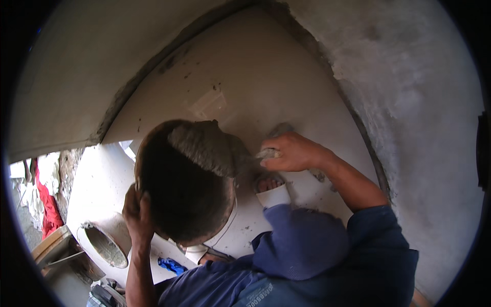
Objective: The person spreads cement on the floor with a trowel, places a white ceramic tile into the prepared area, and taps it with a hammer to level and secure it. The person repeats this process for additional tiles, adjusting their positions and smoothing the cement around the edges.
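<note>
A large dark bucket [217,222] is tilted in front of me, its inside in deep shadow. My left hand [137,207] grips its left rim, thumb over the edge. My right hand [291,153] is closed round the light, dirty handle of a trowel [244,157]. A thick heap of wet grey mortar [202,148] lies on the blade, over the bucket's mouth near its far right rim. How much mortar the bucket holds is too dark to tell.
Grey walls [409,112] rise on both sides of the pale, spattered floor [266,66]. Behind my left arm are a tipped white bucket [124,233], a blue cloth [171,265] and a wooden-edged box [53,243]. Red cloth [48,210] hangs at the far left. My foot [270,183] stands near the bucket.
</note>
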A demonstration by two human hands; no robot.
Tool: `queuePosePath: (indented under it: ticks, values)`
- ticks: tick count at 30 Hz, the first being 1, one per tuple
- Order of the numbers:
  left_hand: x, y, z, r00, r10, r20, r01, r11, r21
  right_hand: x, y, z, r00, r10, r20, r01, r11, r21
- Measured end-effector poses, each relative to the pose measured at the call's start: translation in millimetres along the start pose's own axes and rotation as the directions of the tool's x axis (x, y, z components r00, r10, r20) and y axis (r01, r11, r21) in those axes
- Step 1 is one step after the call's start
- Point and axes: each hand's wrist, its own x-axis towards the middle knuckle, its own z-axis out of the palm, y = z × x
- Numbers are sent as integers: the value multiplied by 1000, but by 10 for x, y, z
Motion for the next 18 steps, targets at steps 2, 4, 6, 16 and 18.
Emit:
queuePosePath:
  ticks: [2, 4, 6, 16, 18]
  values:
    - [-5, 35, 30, 1000, 14, -24, -14, 1000, 10, -11, 326, -305, 977, 212, -24, -198, 942, 271]
    - [36, 98, 30, 1000, 1, -26, 1, 998, 67, 49, 666, -800, 866, 500, -11, -436, 764, 475]
    - [59, 183, 53, 1000, -27, -11, 28, 996, 83, 28, 847, -1378, 605, 775, -181, -576, 583, 573]
    - [365, 414, 215, 990, -140, 7, 140, 989, -36, -509, -127, -1593, 905, 211, -370, -383, 784, -489]
    - [394, 461, 278, 999, -31, 14, 32, 994, -100, -65, -300, -1060, 968, -199, -155, 30, 701, -712]
